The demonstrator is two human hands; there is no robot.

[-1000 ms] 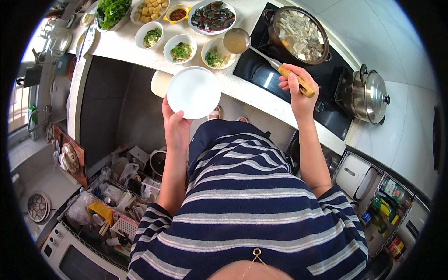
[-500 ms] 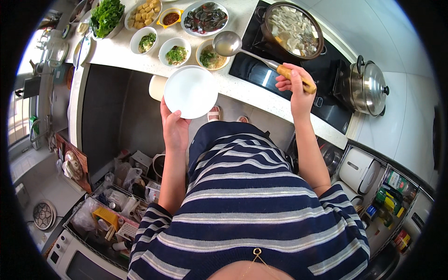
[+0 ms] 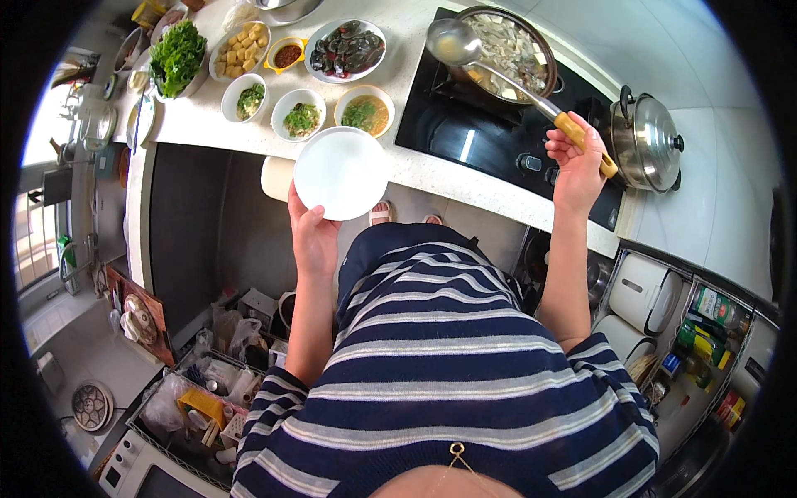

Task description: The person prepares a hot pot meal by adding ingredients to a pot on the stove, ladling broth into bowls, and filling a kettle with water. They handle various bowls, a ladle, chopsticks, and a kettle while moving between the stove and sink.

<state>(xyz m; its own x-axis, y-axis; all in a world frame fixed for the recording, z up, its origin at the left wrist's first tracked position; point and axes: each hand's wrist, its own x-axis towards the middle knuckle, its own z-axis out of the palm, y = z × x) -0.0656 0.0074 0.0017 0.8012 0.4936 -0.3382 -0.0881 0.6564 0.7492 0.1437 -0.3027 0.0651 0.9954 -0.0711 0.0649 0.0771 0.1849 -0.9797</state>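
Note:
My left hand [image 3: 314,232] grips a white plate [image 3: 341,173] by its near edge, in front of the counter. In my right hand [image 3: 579,170] is a ladle, held by its wooden handle [image 3: 573,131]. The metal bowl of the ladle [image 3: 453,42] hangs over the left rim of a brown pot [image 3: 544,62], with some liquid in it. Mushrooms and tofu cubes fill the pot. Three small bowls stand just beyond the plate: one with broth and greens [image 3: 365,113], and two with chopped herbs [image 3: 300,119], [image 3: 250,100].
A black cooktop [image 3: 473,137] bears the brown pot; a lidded steel pot [image 3: 654,145] stands at its right. Along the counter are dark sliced eggs [image 3: 347,50], a yellow sauce dish [image 3: 287,56], fried tofu [image 3: 242,51] and leafy greens [image 3: 177,60]. A wire rack [image 3: 178,390] is low left.
My right hand has moved right, and the ladle has gone from above the broth bowl to the brown pot's left rim. The plate stays in my left hand, slightly nearer me.

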